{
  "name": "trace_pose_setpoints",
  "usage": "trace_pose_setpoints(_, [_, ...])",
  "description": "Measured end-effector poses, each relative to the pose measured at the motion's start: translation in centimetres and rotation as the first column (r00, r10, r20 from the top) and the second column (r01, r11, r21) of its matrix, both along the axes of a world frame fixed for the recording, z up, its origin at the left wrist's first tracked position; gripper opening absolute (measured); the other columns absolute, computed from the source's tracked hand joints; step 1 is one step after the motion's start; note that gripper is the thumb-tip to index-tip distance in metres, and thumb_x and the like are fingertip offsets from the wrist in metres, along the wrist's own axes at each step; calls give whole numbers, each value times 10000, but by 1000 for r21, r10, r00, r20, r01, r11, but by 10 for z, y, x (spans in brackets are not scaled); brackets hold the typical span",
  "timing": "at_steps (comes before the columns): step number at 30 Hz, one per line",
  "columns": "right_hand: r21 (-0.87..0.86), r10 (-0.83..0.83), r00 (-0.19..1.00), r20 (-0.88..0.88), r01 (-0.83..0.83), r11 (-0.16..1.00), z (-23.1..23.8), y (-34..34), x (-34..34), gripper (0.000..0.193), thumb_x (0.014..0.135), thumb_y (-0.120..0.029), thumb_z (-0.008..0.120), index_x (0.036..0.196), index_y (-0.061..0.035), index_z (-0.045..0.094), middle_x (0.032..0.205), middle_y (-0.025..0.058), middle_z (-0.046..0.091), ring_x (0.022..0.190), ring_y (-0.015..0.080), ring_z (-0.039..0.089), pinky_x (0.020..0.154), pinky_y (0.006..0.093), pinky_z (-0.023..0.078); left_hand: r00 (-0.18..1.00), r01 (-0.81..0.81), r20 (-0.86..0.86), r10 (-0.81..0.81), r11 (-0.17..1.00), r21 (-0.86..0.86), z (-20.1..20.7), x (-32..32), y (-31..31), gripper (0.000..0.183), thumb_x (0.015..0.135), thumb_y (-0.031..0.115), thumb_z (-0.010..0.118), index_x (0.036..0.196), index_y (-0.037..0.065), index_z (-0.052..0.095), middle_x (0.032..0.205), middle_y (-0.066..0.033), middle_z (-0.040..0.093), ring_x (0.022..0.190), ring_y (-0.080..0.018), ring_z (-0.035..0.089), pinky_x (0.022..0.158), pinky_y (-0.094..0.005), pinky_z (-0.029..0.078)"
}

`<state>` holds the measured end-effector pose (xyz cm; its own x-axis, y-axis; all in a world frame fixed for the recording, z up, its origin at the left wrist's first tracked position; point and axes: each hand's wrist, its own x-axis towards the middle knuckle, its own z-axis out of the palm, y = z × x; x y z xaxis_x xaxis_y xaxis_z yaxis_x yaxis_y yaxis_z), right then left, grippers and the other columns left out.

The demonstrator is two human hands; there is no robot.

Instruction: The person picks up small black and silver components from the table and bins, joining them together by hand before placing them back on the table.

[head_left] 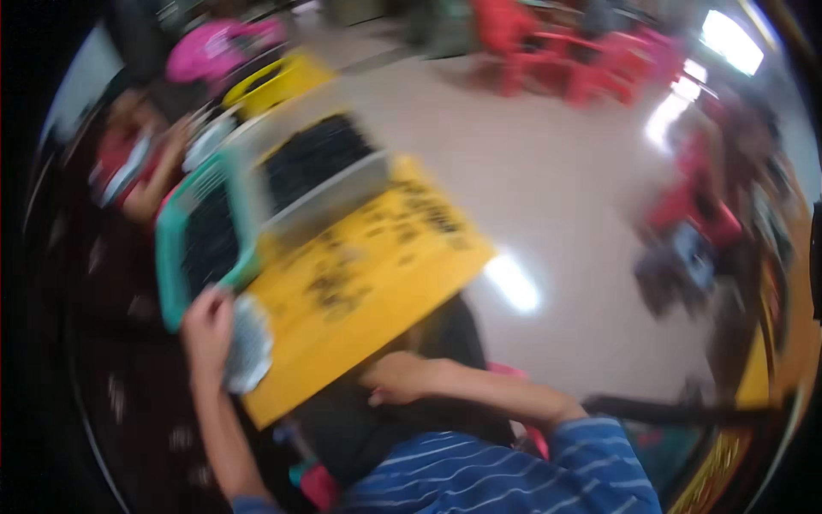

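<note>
My left hand [208,330] is at the near end of a green plastic basket [171,287] full of small black pieces. Its fingers are pinched together; blur hides whatever is between them. Right beside it, a pale, silvery dish or bag [249,347] lies at the corner of a yellow board [330,351]. Loose small black parts [334,287] are scattered over the board. Low by my lap, past the board's near edge, is my right hand [398,377], fingers curled under and their contents hidden.
A grey bin [330,197] of black pieces stands on the board's far side, a yellow container [291,81] behind it. Another person's hand [178,137] is at the far left. Red plastic chairs [548,56] stand across the tiled floor; a seated person [698,188] is at right.
</note>
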<state>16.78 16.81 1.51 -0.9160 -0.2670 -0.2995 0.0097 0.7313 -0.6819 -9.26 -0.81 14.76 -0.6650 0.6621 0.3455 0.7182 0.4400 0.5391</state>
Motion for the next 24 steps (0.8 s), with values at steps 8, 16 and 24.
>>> trace_pose_setpoints(8, [330, 116, 993, -3, -109, 938, -19, 7, 21, 470, 931, -383, 642, 1329, -139, 588, 957, 194, 731, 890, 379, 719, 750, 466, 578, 962, -180, -204, 179, 984, 15, 3, -62, 8, 135, 867, 39, 688, 994, 10, 723, 756, -109, 707, 674, -188, 693, 635, -312, 528])
trace_pose_setpoints(16, [563, 135, 974, -181, -10, 827, -44, 13, 23, 356, 948, -395, 598, 1025, -57, 681, 887, 166, 734, 777, 289, 739, 632, 407, 573, 974, -84, -210, 89, 996, 33, -16, -61, 31, 213, 888, 47, 675, 1091, 18, 731, 893, -144, 747, 764, -235, 733, 695, -327, 554])
trace_pose_setpoints(24, [548, 69, 953, -296, 111, 829, -39, 27, 20, 324, 894, -359, 661, 1024, -64, 690, 903, 158, 738, 819, 289, 737, 690, 411, 579, 970, 242, 52, -237, 964, -114, -66, 48, 73, 145, 859, 82, 704, 991, 36, 743, 905, -124, 740, 780, -270, 722, 691, -357, 552])
